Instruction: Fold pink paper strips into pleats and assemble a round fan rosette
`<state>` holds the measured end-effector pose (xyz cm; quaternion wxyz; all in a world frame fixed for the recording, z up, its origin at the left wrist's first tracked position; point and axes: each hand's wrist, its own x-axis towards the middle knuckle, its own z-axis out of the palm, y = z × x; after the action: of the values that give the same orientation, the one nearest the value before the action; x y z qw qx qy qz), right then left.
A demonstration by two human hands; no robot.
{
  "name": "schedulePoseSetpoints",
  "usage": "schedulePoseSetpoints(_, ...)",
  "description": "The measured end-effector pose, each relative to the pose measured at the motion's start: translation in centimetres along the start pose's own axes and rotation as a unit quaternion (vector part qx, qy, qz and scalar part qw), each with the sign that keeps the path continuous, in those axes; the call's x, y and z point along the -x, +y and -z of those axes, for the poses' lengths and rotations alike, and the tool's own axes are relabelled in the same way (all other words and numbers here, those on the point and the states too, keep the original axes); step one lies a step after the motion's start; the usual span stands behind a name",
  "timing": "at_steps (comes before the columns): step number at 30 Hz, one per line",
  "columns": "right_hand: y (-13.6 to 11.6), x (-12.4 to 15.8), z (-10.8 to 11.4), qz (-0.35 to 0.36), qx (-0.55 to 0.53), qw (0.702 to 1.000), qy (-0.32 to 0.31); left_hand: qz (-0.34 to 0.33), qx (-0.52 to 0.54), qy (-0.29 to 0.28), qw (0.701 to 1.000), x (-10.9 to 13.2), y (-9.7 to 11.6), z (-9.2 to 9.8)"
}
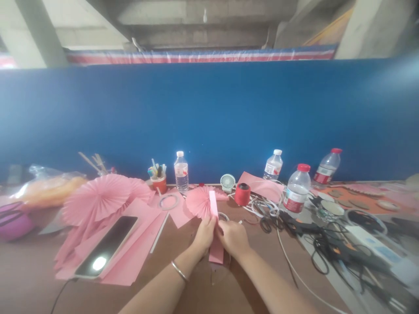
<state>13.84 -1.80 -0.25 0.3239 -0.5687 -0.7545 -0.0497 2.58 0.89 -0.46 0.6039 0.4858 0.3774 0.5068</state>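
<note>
Between my two hands stands a narrow folded strip of pink paper (216, 253), running from above the fingers down toward me. My left hand (205, 235) grips its left side, fingers closed on it. From the right, my right hand (234, 237) pinches the same strip near its middle. Just beyond the fingers is a pleated pink paper fan (198, 201), partly hidden by the strip and my left hand. A roll of clear tape (223, 216) shows in part behind my right hand.
At left, a phone (106, 246) lies on pink paper sheets (137, 261) beside large paper fans (98, 198). Water bottles (181, 172) stand along the blue partition (209, 117). Tangled cables (266, 209), a red round container (242, 194) and a power strip (373, 244) crowd the right.
</note>
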Motion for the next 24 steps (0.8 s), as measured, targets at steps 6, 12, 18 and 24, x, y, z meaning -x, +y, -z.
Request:
schedulePoseSetpoints(6,-0.6,-0.3,1.3,0.032,-0.035,0.999,0.004,-0.022,0.064,-0.044,0.997,0.5,1.1,-0.5)
schedulePoseSetpoints(12,-0.1,-0.7,2.0,0.015,-0.136,0.991,-0.01,0.044,0.098,-0.088,0.99,0.5,1.2,-0.1)
schedulePoseSetpoints(18,0.8,-0.7,1.3,-0.039,-0.257,0.965,-0.011,0.076,0.077,-0.111,0.988,0.5,1.2,0.0)
schedulePoseSetpoints(24,0.6,-0.7,1.6,-0.032,-0.368,0.929,-0.021,0.095,0.08,-0.095,0.988,0.4,1.2,-0.1)
